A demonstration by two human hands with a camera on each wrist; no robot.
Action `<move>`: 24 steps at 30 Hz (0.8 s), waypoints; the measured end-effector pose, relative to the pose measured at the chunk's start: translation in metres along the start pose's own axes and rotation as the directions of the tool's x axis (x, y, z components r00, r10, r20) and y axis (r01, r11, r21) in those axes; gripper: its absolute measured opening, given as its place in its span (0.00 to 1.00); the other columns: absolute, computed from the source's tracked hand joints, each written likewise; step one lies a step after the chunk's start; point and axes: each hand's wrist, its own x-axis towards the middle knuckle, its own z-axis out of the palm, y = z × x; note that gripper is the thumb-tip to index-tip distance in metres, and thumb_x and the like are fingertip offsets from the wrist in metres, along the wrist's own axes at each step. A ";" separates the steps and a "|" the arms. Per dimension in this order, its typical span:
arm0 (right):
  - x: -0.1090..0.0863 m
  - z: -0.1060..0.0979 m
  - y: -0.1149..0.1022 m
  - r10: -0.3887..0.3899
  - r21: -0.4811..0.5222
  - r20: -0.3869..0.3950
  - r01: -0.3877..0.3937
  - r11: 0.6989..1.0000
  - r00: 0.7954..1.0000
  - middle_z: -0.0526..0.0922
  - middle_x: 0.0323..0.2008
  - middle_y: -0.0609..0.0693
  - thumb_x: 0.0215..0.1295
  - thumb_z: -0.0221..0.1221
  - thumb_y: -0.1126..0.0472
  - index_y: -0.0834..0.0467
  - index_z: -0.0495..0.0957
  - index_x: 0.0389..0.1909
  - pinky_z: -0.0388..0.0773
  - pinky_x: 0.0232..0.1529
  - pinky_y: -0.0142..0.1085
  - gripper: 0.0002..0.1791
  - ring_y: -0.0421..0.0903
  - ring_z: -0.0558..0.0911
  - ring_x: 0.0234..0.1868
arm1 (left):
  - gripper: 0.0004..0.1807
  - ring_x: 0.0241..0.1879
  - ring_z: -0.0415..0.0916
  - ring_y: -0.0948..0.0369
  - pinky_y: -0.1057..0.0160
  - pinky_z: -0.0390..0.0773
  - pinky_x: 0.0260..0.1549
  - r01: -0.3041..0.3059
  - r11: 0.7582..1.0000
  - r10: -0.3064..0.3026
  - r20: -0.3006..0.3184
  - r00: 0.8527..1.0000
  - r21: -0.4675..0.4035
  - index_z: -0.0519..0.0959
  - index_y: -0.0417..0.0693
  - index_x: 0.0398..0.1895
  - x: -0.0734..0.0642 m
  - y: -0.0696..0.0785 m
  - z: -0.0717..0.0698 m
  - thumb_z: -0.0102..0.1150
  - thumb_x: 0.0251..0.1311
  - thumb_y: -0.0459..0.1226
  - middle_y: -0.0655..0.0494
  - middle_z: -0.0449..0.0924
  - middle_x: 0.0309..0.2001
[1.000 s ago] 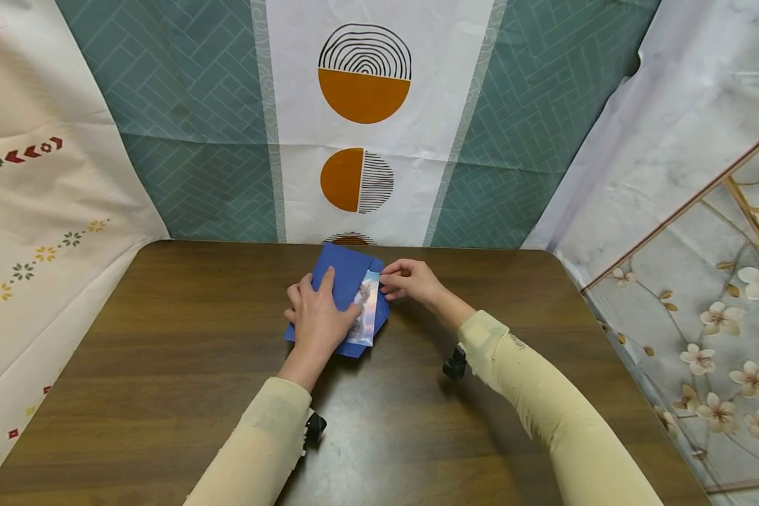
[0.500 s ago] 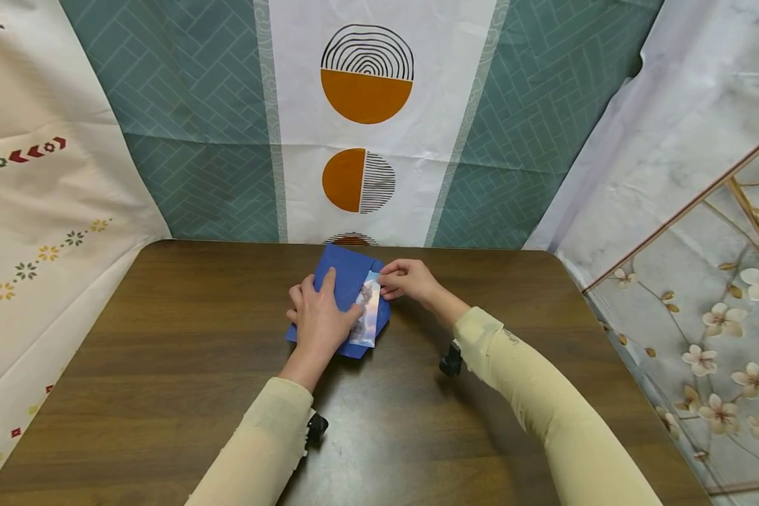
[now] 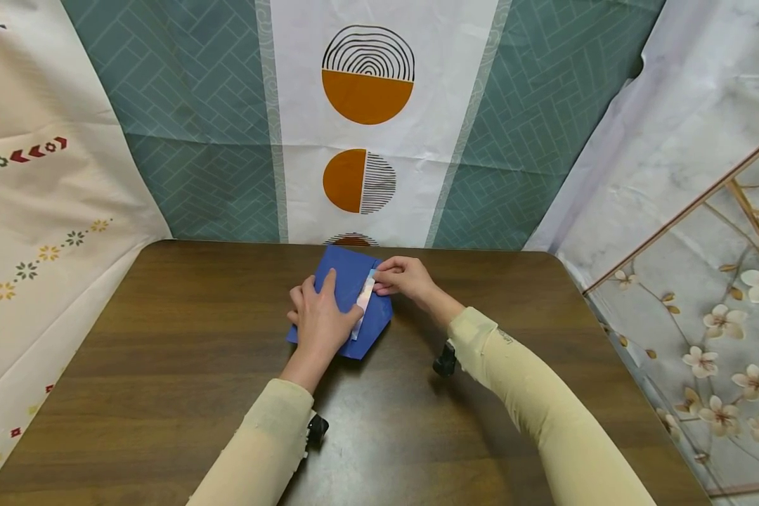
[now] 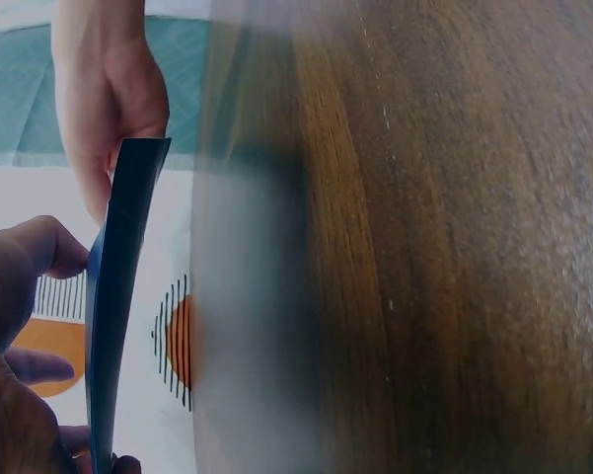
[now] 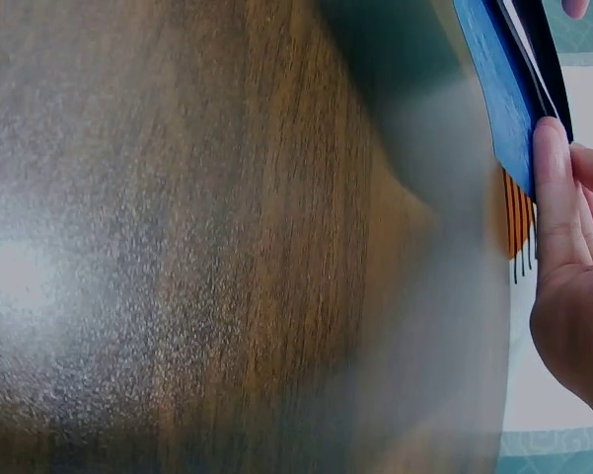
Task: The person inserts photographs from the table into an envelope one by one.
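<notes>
A blue paper envelope (image 3: 341,273), its pointed flap open toward the right, is held up over the table. My left hand (image 3: 319,309) grips it, thumb on the near face; in the left wrist view some fingertips show round the envelope (image 4: 118,286) edge. A shiny pale picture card (image 3: 365,298) stands partly inside the opening, only a narrow strip of it showing. At the card's upper right corner, my right hand (image 3: 407,277) pinches with thumb and fingertips. In the right wrist view the card (image 5: 529,49) appears as a thin white sliver between the blue layers.
A brown wooden table (image 3: 183,379) lies below both hands. Behind it hangs a green and white patterned cloth (image 3: 196,140); more patterned cloths hang left and right. Each wrist carries a small black camera (image 3: 445,360).
The card has slid leftward into the envelope, so its visible part has shrunk from a wide picture to a narrow strip. My right hand has moved slightly left; the left hand keeps its hold.
</notes>
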 end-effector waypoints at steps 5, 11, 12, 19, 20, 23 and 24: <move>-0.002 -0.001 -0.002 0.005 0.019 0.003 -0.005 1.000 1.000 0.90 0.33 0.56 0.72 0.64 0.73 0.75 0.81 0.50 0.89 0.37 0.38 0.10 0.45 0.91 0.30 | 0.48 0.74 0.51 0.35 0.25 0.62 0.59 0.000 1.000 0.000 0.003 1.000 0.003 0.65 0.49 0.83 0.001 0.000 0.001 0.74 0.61 0.51 0.32 0.57 0.78; -0.007 -0.005 -0.001 0.010 0.048 -0.024 -0.009 0.999 1.000 0.90 0.35 0.57 0.73 0.63 0.73 0.76 0.80 0.51 0.89 0.38 0.37 0.11 0.44 0.91 0.30 | 0.49 0.75 0.51 0.35 0.26 0.62 0.60 0.000 1.000 0.000 0.003 1.000 0.000 0.65 0.49 0.83 0.000 0.002 0.003 0.75 0.61 0.50 0.32 0.57 0.78; -0.008 -0.005 -0.001 0.009 0.052 -0.023 -0.008 0.999 1.000 0.90 0.35 0.57 0.73 0.63 0.73 0.75 0.80 0.51 0.89 0.38 0.38 0.11 0.44 0.91 0.30 | 0.48 0.75 0.51 0.36 0.26 0.62 0.60 0.000 1.000 0.000 0.003 1.000 0.000 0.65 0.50 0.83 0.000 0.002 0.003 0.75 0.61 0.50 0.32 0.57 0.78; -0.007 -0.003 0.001 0.008 0.070 -0.010 -0.008 0.998 1.000 0.90 0.32 0.54 0.72 0.64 0.74 0.71 0.81 0.47 0.89 0.40 0.39 0.07 0.44 0.91 0.31 | 0.48 0.74 0.51 0.36 0.26 0.63 0.59 -0.004 1.000 0.004 -0.005 1.000 -0.003 0.65 0.49 0.83 -0.002 0.004 0.005 0.73 0.61 0.50 0.32 0.58 0.78; -0.006 -0.003 0.001 0.010 0.072 -0.010 -0.009 0.997 1.000 0.90 0.31 0.53 0.72 0.64 0.74 0.71 0.81 0.47 0.89 0.40 0.39 0.06 0.44 0.91 0.31 | 0.48 0.74 0.51 0.36 0.26 0.63 0.59 -0.006 1.000 0.006 -0.006 1.000 -0.004 0.65 0.49 0.83 -0.002 0.005 0.006 0.73 0.61 0.50 0.32 0.58 0.78; -0.005 -0.003 0.001 0.016 0.060 -0.006 -0.016 0.998 1.000 0.90 0.31 0.53 0.72 0.64 0.74 0.71 0.81 0.46 0.89 0.39 0.38 0.06 0.44 0.91 0.30 | 0.48 0.74 0.51 0.35 0.26 0.62 0.59 -0.009 1.000 0.009 -0.004 1.000 -0.006 0.65 0.49 0.83 -0.002 0.005 0.006 0.72 0.61 0.50 0.32 0.57 0.78; -0.005 -0.004 0.000 0.017 0.057 -0.002 -0.017 0.998 1.000 0.90 0.31 0.53 0.72 0.64 0.74 0.71 0.81 0.47 0.89 0.39 0.38 0.06 0.44 0.91 0.31 | 0.48 0.74 0.51 0.35 0.26 0.62 0.59 -0.009 1.000 0.009 -0.004 1.000 -0.006 0.65 0.49 0.83 -0.002 0.006 0.006 0.72 0.62 0.50 0.32 0.58 0.78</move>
